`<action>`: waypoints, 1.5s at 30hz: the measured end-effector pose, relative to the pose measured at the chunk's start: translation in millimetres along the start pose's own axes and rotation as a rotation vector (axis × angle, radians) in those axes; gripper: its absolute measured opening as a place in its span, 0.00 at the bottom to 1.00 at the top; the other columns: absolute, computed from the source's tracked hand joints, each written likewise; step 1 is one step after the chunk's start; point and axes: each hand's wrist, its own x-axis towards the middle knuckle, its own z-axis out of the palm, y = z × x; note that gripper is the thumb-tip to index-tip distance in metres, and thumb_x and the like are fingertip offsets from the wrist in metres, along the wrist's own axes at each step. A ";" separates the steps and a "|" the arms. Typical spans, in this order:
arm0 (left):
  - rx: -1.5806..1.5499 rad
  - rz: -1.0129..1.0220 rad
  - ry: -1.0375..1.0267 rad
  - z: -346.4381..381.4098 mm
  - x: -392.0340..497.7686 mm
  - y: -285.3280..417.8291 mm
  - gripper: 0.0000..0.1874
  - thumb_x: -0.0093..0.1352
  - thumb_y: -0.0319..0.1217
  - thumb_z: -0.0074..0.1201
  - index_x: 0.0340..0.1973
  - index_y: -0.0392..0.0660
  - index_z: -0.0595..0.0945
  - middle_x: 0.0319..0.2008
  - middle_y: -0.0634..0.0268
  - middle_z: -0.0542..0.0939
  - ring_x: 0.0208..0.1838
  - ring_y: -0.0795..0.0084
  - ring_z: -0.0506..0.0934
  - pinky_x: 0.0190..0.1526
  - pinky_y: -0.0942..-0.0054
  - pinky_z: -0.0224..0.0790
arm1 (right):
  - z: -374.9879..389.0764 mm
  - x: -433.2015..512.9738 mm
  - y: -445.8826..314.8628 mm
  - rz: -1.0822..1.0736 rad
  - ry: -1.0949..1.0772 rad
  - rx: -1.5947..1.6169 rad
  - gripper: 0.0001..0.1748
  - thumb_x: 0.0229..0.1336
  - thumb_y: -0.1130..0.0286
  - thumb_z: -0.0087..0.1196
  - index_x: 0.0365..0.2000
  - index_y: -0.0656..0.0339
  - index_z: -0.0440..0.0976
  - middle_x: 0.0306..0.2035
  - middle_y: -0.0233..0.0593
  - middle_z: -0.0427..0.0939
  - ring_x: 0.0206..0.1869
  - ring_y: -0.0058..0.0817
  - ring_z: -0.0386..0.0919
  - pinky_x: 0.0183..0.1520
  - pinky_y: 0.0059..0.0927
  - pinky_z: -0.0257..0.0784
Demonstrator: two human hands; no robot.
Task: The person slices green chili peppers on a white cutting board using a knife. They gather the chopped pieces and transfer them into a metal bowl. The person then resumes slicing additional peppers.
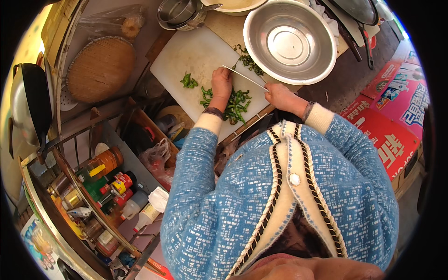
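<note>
A white cutting board (pixel 182 56) lies before me. My right hand (pixel 284 98) is closed around the handle of a knife (pixel 246 77), whose blade is seen nearly edge-on over the board. The fingers of my left hand (pixel 222 82) are bent close to the blade's far end, by a thin green pepper piece; whether they grip it is hard to tell. Whole or split green peppers (pixel 238 105) lie beside and below my left wrist. A small group of green pepper pieces (pixel 189 81) sits further left. Chopped green bits (pixel 249 63) are heaped at the board's right edge, beside the steel basin.
A large steel basin (pixel 250 31) stands at the upper right, beside another bowl (pixel 234 8) and stacked pots (pixel 175 21). To the left are a round wooden board (pixel 101 70), a wok (pixel 29 105) and a rack of bottles (pixel 105 182). A frying pan handle (pixel 367 49) juts out at the upper right.
</note>
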 end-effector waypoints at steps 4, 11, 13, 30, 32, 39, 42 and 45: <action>0.012 -0.007 0.018 5.1 -1.9 2.4 0.12 0.61 0.22 0.61 0.41 0.46 0.84 0.38 0.59 0.82 0.45 0.49 0.78 0.49 0.56 0.74 | 8.4 12.9 5.0 0.010 -0.022 -0.067 0.16 0.65 0.66 0.49 0.38 0.73 0.76 0.36 0.66 0.81 0.43 0.62 0.81 0.52 0.56 0.75; -0.030 -0.020 -0.187 -16.1 0.5 2.3 0.08 0.61 0.23 0.61 0.36 0.45 0.87 0.36 0.57 0.82 0.45 0.49 0.78 0.51 0.56 0.74 | 12.1 28.8 12.9 0.016 -0.032 0.044 0.16 0.63 0.68 0.48 0.37 0.74 0.75 0.38 0.68 0.81 0.46 0.64 0.80 0.54 0.55 0.74; 0.001 -0.029 -0.311 -30.1 -2.5 1.8 0.04 0.62 0.25 0.62 0.33 0.44 0.87 0.35 0.57 0.83 0.44 0.48 0.79 0.51 0.56 0.74 | 6.5 18.2 16.7 0.017 0.010 0.035 0.15 0.62 0.69 0.48 0.38 0.74 0.75 0.39 0.68 0.80 0.47 0.64 0.79 0.55 0.54 0.74; 0.163 -0.777 -0.478 -118.4 24.1 -119.1 0.10 0.66 0.35 0.69 0.39 0.46 0.85 0.41 0.61 0.78 0.39 0.61 0.78 0.44 0.64 0.74 | 2.5 2.1 28.8 0.047 -0.020 0.037 0.15 0.61 0.70 0.47 0.42 0.72 0.76 0.41 0.71 0.80 0.50 0.65 0.79 0.58 0.55 0.73; 0.097 -0.489 -0.309 -116.7 24.9 -111.1 0.08 0.67 0.29 0.66 0.41 0.48 0.86 0.41 0.62 0.76 0.41 0.64 0.78 0.44 0.66 0.73 | 4.0 2.5 29.5 0.021 0.009 0.031 0.15 0.62 0.70 0.47 0.42 0.72 0.75 0.38 0.70 0.80 0.47 0.65 0.79 0.54 0.55 0.73; -0.128 0.076 -0.367 -59.1 14.7 -45.0 0.20 0.66 0.13 0.53 0.46 0.49 0.87 0.43 0.64 0.77 0.42 0.67 0.78 0.46 0.70 0.74 | 1.8 0.4 24.9 0.072 -0.011 0.092 0.16 0.61 0.70 0.48 0.42 0.73 0.76 0.41 0.71 0.80 0.51 0.64 0.79 0.59 0.55 0.72; -0.151 0.118 -0.278 -42.2 2.3 -28.7 0.20 0.66 0.11 0.51 0.46 0.46 0.86 0.45 0.62 0.81 0.44 0.67 0.81 0.47 0.72 0.75 | -2.4 -1.8 19.0 0.092 -0.025 0.095 0.15 0.60 0.71 0.48 0.41 0.72 0.76 0.41 0.70 0.80 0.50 0.64 0.79 0.58 0.55 0.72; -0.309 -0.057 -0.061 -35.5 -9.8 -22.3 0.14 0.67 0.14 0.54 0.45 0.42 0.85 0.42 0.60 0.84 0.41 0.68 0.83 0.44 0.72 0.77 | -3.1 -4.5 14.3 0.090 -0.015 0.072 0.15 0.60 0.71 0.48 0.40 0.72 0.76 0.40 0.70 0.81 0.50 0.64 0.79 0.57 0.55 0.73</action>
